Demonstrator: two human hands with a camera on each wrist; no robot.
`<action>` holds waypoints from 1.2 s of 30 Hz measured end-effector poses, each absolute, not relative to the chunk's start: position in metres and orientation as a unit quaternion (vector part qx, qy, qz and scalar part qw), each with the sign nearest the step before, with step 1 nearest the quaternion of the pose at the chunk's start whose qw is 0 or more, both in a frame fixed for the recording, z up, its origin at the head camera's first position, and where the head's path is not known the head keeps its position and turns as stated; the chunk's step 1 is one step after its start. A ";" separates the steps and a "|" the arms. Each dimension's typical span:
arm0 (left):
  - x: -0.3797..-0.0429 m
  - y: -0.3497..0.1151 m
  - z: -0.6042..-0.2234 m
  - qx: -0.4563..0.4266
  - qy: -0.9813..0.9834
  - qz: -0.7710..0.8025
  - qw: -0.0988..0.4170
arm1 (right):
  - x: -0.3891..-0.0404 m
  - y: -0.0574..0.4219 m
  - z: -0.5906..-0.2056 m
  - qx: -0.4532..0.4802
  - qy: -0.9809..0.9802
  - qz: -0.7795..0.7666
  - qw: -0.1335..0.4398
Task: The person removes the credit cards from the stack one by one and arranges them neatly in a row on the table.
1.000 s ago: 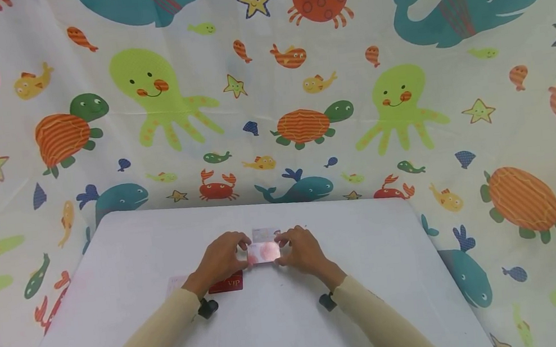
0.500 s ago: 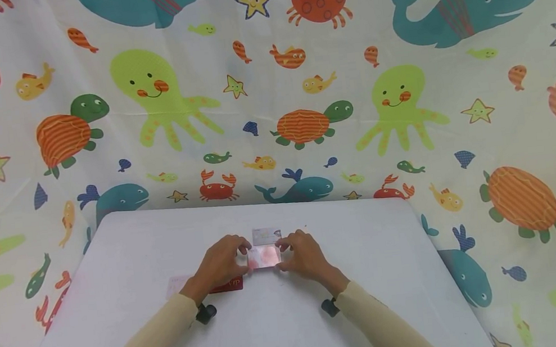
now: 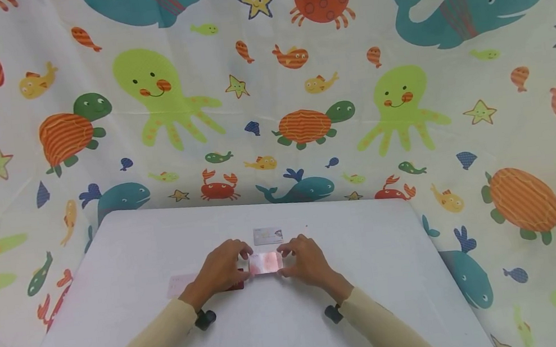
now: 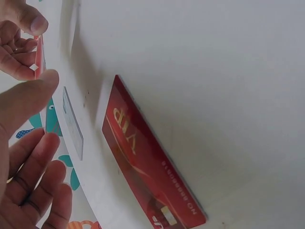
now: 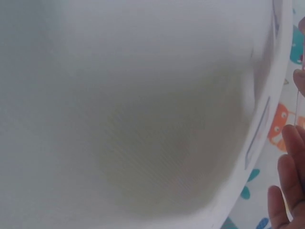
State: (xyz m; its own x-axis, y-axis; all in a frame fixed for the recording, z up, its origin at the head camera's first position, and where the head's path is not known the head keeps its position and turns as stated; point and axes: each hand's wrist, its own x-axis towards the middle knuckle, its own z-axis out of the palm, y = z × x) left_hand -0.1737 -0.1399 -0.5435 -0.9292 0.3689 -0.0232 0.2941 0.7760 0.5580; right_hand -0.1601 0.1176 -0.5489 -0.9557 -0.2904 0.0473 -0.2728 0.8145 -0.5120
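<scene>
Both hands hold a shiny pinkish card (image 3: 265, 263) by its opposite short ends, raised above the white table. My left hand (image 3: 220, 267) pinches its left end between thumb and fingers; my right hand (image 3: 307, 262) pinches the right end likewise. Behind it on the table lies a silvery card (image 3: 267, 235). Below my left hand, a red VIP card (image 4: 143, 157) lies flat, largely covered by that hand in the head view. A pale pink card (image 3: 179, 285) is just left of it, partly hidden by the left wrist.
The white table (image 3: 370, 277) ends at a back edge in front of a curtain (image 3: 260, 102) printed with sea animals. A dark wrist device (image 3: 205, 319) sits on the left wrist, another device (image 3: 333, 313) on the right.
Both hands have drawn the pinkish card slightly towards the person. The silvery card behind it, partly covered before, now shows whole. The red card is more covered by the left hand.
</scene>
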 end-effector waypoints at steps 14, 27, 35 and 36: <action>-0.163 -0.141 -0.553 0.196 0.935 0.291 0.052 | -0.151 0.117 -0.560 -0.142 0.961 -0.236 0.022; -0.162 -0.140 -0.565 0.228 0.937 0.263 0.026 | -0.147 0.115 -0.566 -0.133 0.964 -0.227 0.034; -0.162 -0.138 -0.567 0.232 0.938 0.255 0.031 | -0.145 0.114 -0.567 -0.131 0.966 -0.222 0.028; -0.162 -0.138 -0.567 0.234 0.938 0.255 0.029 | -0.145 0.114 -0.567 -0.131 0.966 -0.222 0.027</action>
